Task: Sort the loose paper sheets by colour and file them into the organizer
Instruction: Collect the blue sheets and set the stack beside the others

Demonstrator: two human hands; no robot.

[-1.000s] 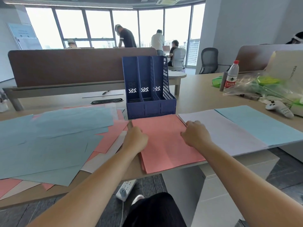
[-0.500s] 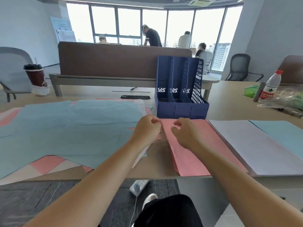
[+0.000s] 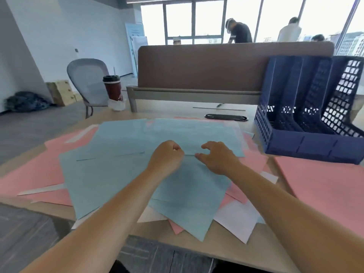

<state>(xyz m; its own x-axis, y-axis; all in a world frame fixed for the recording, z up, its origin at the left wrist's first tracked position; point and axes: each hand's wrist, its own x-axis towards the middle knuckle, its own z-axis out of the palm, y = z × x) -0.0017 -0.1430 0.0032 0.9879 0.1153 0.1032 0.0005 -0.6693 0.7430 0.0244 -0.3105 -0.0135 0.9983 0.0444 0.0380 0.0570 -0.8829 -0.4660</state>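
Note:
A loose pile of sheets covers the desk in front of me: several blue sheets [image 3: 122, 158] on top, pink sheets [image 3: 39, 178] and white sheets [image 3: 238, 219] poking out beneath. My left hand [image 3: 167, 157] is curled into a fist over the blue sheets, with nothing visible in it. My right hand [image 3: 217, 157] sits beside it, bent fingertips touching the near edge of the topmost blue sheet. The dark blue three-slot organizer [image 3: 311, 146] stands at the right, its slots showing no paper. A tidy pink stack [image 3: 323, 186] lies in front of it.
A dark red cup [image 3: 113, 88] stands at the desk's far left, by a grey chair [image 3: 88, 79]. A black oval cable cover [image 3: 226, 117] and a brown divider panel [image 3: 216, 66] lie behind the pile. People stand far off at the windows.
My view has swung left from the sorted pink stack to the loose pile. Both hands left the pink stack and now sit over the blue sheets.

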